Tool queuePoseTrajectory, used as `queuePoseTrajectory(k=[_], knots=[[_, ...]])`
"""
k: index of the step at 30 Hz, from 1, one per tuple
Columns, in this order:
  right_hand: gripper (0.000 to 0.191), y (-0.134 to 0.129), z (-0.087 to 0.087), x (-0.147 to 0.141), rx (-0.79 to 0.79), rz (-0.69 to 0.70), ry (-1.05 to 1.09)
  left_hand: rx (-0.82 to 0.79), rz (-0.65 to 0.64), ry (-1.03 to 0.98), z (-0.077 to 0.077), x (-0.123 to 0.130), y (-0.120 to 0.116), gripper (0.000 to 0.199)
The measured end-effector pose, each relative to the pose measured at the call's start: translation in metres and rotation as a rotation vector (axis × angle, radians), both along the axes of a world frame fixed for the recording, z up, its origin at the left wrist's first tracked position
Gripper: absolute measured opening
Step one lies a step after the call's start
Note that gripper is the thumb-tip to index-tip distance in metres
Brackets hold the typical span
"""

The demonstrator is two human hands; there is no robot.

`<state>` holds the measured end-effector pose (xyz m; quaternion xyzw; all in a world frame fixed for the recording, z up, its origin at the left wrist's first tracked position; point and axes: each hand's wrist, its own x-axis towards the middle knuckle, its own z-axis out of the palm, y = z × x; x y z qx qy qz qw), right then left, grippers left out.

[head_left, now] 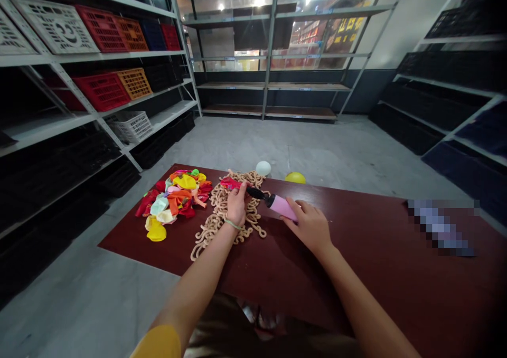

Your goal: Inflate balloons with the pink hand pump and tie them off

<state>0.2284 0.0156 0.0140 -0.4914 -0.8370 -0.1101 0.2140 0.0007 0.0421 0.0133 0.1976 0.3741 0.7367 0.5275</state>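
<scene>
My left hand (236, 208) is closed around the neck of a red balloon (228, 182), at the black nozzle end of a pink hand balloon pump (282, 207). The balloon looks limp and small. My right hand (311, 226) wraps round the pump's pink barrel. Beneath my left hand and forearm spreads a pile of beige, curled, cord-like pieces (206, 234). To its left lies a heap of uninflated balloons (180, 199) in red, yellow, orange, white and pale green.
The dark red table (368, 252) carries a pixelated item (439, 223) on its right. Past its far edge are a pale inflated balloon (263, 168) and a yellow one (295, 177). Shelving with coloured crates (105, 91) stands left; more racks (269, 86) stand behind and right.
</scene>
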Motion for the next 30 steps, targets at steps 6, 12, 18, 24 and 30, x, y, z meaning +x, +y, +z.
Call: queuePoseTrajectory(k=[6,12,18,24,30], knots=[[0.056,-0.007,-0.003,-0.023,-0.066,0.089,-0.009,0.113,0.045,-0.137,0.012,0.004,-0.003,0.027],[0.054,-0.009,-0.007,-0.033,-0.085,0.144,0.008,0.058,0.127,-0.179,0.023,0.01,-0.009,0.037],[0.054,-0.013,-0.001,-0.039,-0.1,0.116,-0.003,0.046,0.249,-0.044,0.025,0.012,-0.005,0.044],[0.05,-0.003,-0.003,-0.026,-0.104,0.034,-0.101,0.079,0.372,-0.059,0.034,-0.003,0.0,0.029],[0.042,0.015,-0.003,0.012,0.001,-0.014,-0.144,0.036,0.379,0.008,0.052,-0.036,-0.001,0.037]])
